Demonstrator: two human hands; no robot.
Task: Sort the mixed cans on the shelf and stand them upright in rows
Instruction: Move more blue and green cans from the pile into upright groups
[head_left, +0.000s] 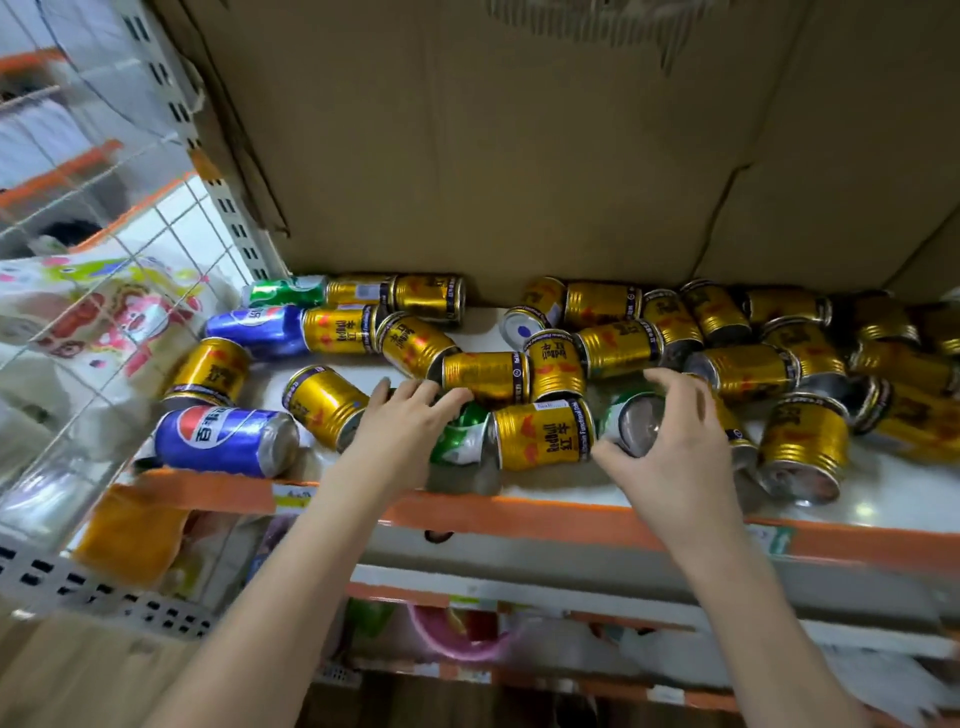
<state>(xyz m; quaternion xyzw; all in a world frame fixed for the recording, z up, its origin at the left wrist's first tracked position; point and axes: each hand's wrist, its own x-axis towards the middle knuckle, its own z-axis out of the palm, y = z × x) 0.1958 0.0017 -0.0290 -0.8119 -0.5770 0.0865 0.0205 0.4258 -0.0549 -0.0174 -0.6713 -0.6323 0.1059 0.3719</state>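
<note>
Green can A (461, 435): lies on its side at shelf front, approx. centre, between two gold cans. My left hand (402, 423) rests on top of it, fingers nearly straight, no closed grip. Green can B (631, 422): also on its side, silver end facing me, just right of the gold can (543, 435) w/ "RedBull" print. My right hand (670, 436) holds it, thumb below the end, fingers curled over the top. Rem. stock: gold cans scattered lying down across the white shelf (571, 491), rear to front. Two blue cans at left, one at front edge (228, 440), one further back (260, 330); third green can (285, 291) in rear-left corner. Cardboard (493, 156) backs the shelf. Orange strip (519, 517) runs along the front edge.
</note>
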